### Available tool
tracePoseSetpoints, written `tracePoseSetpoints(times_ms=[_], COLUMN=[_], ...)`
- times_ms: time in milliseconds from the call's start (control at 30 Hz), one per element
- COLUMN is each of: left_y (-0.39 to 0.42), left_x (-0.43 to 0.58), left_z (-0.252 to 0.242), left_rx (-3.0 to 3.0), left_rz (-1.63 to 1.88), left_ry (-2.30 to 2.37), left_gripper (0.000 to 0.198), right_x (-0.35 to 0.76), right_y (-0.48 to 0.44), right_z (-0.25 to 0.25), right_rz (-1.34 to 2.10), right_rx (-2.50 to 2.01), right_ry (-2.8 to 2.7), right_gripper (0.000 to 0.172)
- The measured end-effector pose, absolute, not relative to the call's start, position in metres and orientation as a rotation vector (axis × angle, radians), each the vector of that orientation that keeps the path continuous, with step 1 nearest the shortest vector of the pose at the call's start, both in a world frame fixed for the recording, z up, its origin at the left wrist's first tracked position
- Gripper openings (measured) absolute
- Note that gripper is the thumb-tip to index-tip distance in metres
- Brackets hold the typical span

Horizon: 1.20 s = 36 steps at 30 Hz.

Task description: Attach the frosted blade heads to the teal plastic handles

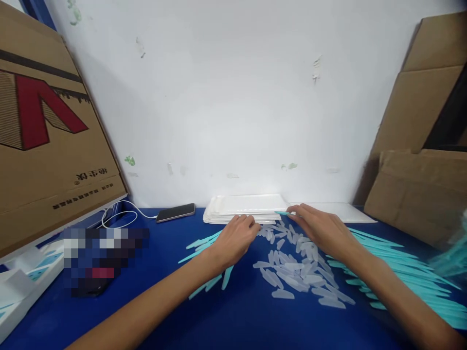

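Head view: right hand pinches a teal stick jutting leftward from it; unclear what left hand holds.

My left grip and my right grip are bare, ungloved hands with slender fingers and narrow wrists. My left forearm and right forearm are bare too, slim, broadening gradually toward the lower edge of my view.

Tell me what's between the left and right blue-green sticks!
Between the left bunch by the left hand and the right bunch, the head view shows a scatter of cloudy pieces on the blue table.
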<state>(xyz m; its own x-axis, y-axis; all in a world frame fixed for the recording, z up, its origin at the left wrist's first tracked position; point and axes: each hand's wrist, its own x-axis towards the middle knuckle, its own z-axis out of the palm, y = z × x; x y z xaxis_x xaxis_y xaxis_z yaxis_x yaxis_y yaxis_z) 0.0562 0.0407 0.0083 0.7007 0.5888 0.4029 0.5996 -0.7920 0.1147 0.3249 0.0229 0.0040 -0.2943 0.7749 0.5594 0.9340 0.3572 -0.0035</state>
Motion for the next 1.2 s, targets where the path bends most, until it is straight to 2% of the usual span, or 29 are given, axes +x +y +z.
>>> tracePoseSetpoints(times_ms=[100, 200, 367, 567, 733, 1033, 1200], left_y=[0.036, 0.032, 0.029, 0.027, 0.022, 0.019, 0.022], left_x=[0.045, 0.034, 0.029, 0.032, 0.034, 0.033, 0.03], left_z=[0.013, 0.012, 0.007, 0.008, 0.006, 0.007, 0.012], left_rx=[-2.944, -2.966, -3.066, -3.146, -3.171, -3.215, -3.284], left_rz=[-0.936, -1.315, -1.901, -2.366, -2.545, -2.657, -2.583], left_ry=[-1.093, -1.272, -1.602, -1.845, -1.911, -1.907, -1.855], left_gripper=[0.019, 0.013, 0.023, 0.031, 0.033, 0.026, 0.024], right_x=[0.312, 0.298, 0.28, 0.276, 0.275, 0.276, 0.276], right_y=[0.018, 0.013, 0.006, 0.001, 0.0, -0.001, -0.001], right_z=[0.005, 0.005, 0.001, 0.0, 0.001, 0.003, 0.004], right_rz=[-0.357, -0.311, -0.427, -0.417, -0.444, -0.584, -0.609], right_rx=[-1.43, -1.337, -1.147, -1.074, -1.05, -0.979, -0.985], right_ry=[-2.151, -2.177, -2.237, -2.235, -2.241, -2.222, -2.197], right_gripper=[0.035, 0.035, 0.03, 0.029, 0.029, 0.033, 0.035])
